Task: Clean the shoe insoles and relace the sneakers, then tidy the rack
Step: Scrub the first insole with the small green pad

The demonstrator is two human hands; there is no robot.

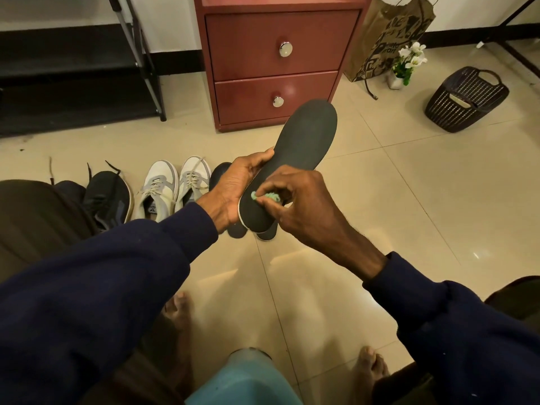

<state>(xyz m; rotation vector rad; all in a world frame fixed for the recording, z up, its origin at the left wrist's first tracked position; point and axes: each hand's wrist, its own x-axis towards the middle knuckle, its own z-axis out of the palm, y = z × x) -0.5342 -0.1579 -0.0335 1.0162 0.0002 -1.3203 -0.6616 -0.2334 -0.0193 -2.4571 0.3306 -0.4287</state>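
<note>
Just in front of the red-brown wooden two-drawer cabinet [274, 62], the left hand [236, 191] has its grip closed around the long dark grey foam insole [295, 159], held above the floor. The right hand [298, 203] pinches a small green cloth wad [267, 197] against the insole's heel end. White-and-grey laced sneakers [175, 185] stand left of the cabinet.

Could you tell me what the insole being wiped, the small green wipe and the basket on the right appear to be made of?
Insole: likely foam with a matte dark fabric-like top, given its pale edge at the heel. Green wipe: soft cloth or yarn-like material, bunched under the right hand. Basket: dark moulded plastic, judging by its regular lattice holes.
</note>
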